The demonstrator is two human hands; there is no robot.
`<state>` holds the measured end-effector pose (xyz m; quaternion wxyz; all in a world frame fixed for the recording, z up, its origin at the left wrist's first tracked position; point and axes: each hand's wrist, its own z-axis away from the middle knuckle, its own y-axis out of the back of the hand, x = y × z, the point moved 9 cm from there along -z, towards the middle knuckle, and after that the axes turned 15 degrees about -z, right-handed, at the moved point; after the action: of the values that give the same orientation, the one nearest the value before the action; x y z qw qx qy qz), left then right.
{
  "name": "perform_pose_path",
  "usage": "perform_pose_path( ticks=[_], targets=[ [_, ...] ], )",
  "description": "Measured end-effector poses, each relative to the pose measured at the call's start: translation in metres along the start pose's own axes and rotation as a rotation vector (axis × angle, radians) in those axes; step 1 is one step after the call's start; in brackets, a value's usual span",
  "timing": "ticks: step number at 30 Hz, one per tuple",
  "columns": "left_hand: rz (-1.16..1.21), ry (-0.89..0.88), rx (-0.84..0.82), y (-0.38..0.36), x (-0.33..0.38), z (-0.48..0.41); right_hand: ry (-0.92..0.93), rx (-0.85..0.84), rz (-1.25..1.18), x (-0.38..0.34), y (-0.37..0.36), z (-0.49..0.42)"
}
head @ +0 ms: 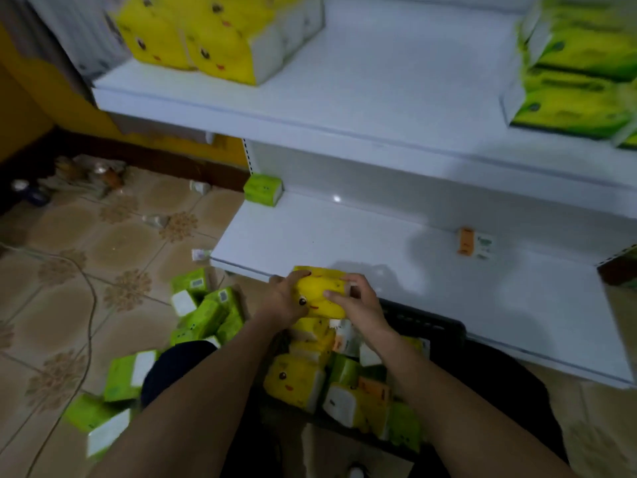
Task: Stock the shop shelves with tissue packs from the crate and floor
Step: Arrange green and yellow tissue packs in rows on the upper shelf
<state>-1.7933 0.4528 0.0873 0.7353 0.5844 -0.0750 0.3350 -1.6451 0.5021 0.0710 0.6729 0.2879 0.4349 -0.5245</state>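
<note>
The left hand (285,300) and right hand (356,300) squeeze a soft yellow face-printed tissue pack (320,295) above the black plastic crate (431,324), near the front lip of the white lower shelf (344,236), which could snag it and knock it loose.

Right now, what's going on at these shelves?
A person grips a yellow tissue pack with the left hand and right hand, at the front edge of the lower shelf, just above the black crate of mixed packs. On that shelf sit one green pack and one orange-and-white pack. More green packs lie on the floor.
</note>
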Motion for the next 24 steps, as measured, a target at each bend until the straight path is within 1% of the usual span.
perform_pose_path(
  ticks=[2,5,8,11,13,15,16,19,22,24],
  targets=[
    [0.004,-0.017,0.112,0.035,0.002,0.015,0.105,-0.03,0.048,-0.033,-0.014,0.015],
    [0.033,0.035,0.215,0.089,0.008,0.045,0.228,-0.094,0.106,-0.077,-0.041,0.039],
    [0.176,0.074,0.339,0.142,0.008,0.073,0.365,-0.217,0.156,-0.122,-0.074,0.07],
    [0.19,0.053,0.496,0.193,0.015,0.094,0.517,-0.302,0.288,-0.166,-0.101,0.101],
    [0.152,0.026,0.565,0.222,0.025,0.1,0.635,-0.274,0.389,-0.195,-0.109,0.115],
    [0.109,-0.04,0.626,0.25,0.042,0.101,0.744,-0.207,0.422,-0.226,-0.109,0.122],
    [0.08,-0.079,0.641,0.261,0.052,0.099,0.769,-0.173,0.424,-0.239,-0.105,0.122],
    [0.004,-0.13,0.636,0.281,0.074,0.085,0.8,-0.109,0.464,-0.271,-0.093,0.115],
    [-0.018,-0.144,0.673,0.297,0.087,0.062,0.802,-0.014,0.522,-0.294,-0.074,0.097],
    [-0.086,-0.147,0.647,0.3,0.095,0.043,0.794,0.072,0.493,-0.308,-0.057,0.082]
  ],
)
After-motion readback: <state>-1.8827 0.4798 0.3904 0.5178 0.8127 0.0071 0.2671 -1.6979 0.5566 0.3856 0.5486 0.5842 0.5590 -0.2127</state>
